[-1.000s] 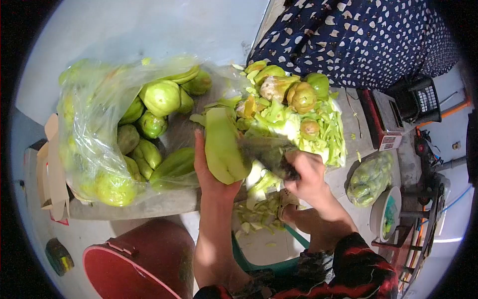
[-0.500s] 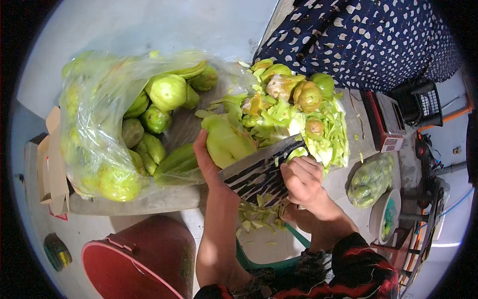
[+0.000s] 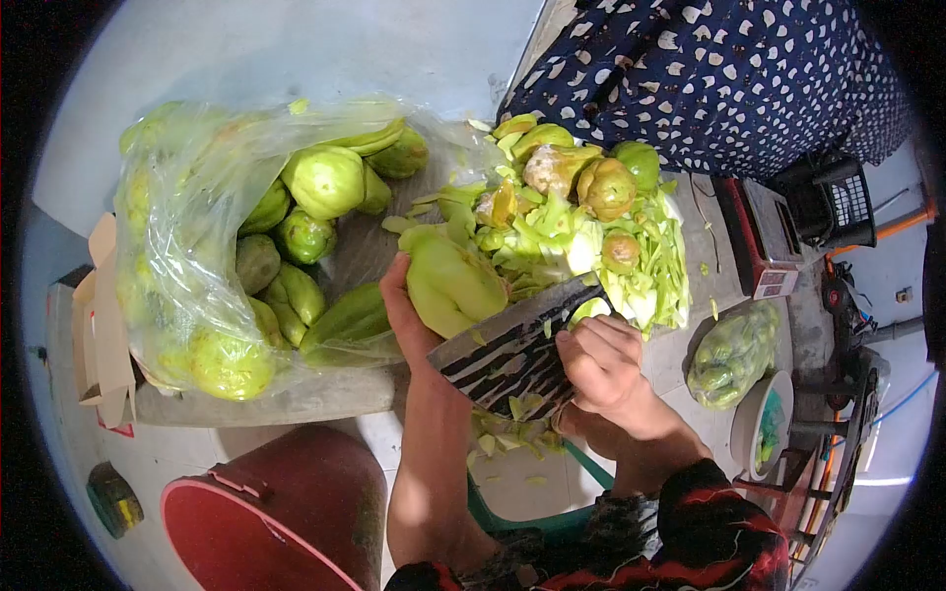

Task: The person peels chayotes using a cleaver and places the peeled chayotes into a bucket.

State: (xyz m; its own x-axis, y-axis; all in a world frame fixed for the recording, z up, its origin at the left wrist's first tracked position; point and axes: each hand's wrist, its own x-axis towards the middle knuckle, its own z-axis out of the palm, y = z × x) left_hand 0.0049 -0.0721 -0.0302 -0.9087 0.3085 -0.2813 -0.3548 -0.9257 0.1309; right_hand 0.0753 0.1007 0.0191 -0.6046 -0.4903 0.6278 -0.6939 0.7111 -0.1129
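My left hand [image 3: 402, 310] is wrapped round a peeled pale green chayote [image 3: 451, 281]. My right hand [image 3: 606, 364] grips a broad-bladed knife [image 3: 512, 350], whose handle is hidden in the fist. The blade has dark and pale streaks and bits of peel stuck to it. Its edge lies against or very near the lower side of the chayote; I cannot tell whether it is cutting. Behind the blade lies a heap of green peelings [image 3: 645, 286], with a few whole, brownish or damaged chayotes [image 3: 606, 187] on top.
A clear plastic bag [image 3: 187, 227] of chayotes fills the table's left side. Below stands a red bucket [image 3: 276, 512]. At right are a red scale [image 3: 759, 236], a bagged green bundle [image 3: 734, 355] and a white tub [image 3: 754, 424]. A dark patterned cloth [image 3: 709, 89] hangs at the back.
The knife and my right hand have shifted slightly downward, and the blade has tilted a little. My left hand still holds the chayote in nearly the same place.
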